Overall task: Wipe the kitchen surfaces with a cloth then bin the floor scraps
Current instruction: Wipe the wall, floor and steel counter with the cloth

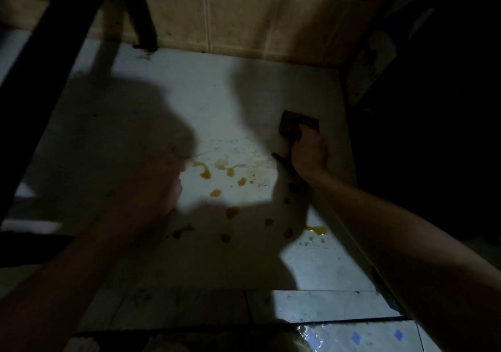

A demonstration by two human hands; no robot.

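Cloth (294,126) clenched in my right grip (309,154) at two o'clock, poised to sweep the orange spills (217,173); left grip (162,189) too dark to tell.

So the pale surface (217,94) you're working on is pretty messy: orange drips (206,174) are scattered across the middle, with a thin smeary patch (244,148) just behind them and a wetter yellow puddle (317,229) close to the right edge. Your dark cloth (294,125) sits on it toward the back right, gripped by your right hand (309,154). A dark post (143,26) stands on it at the back left.
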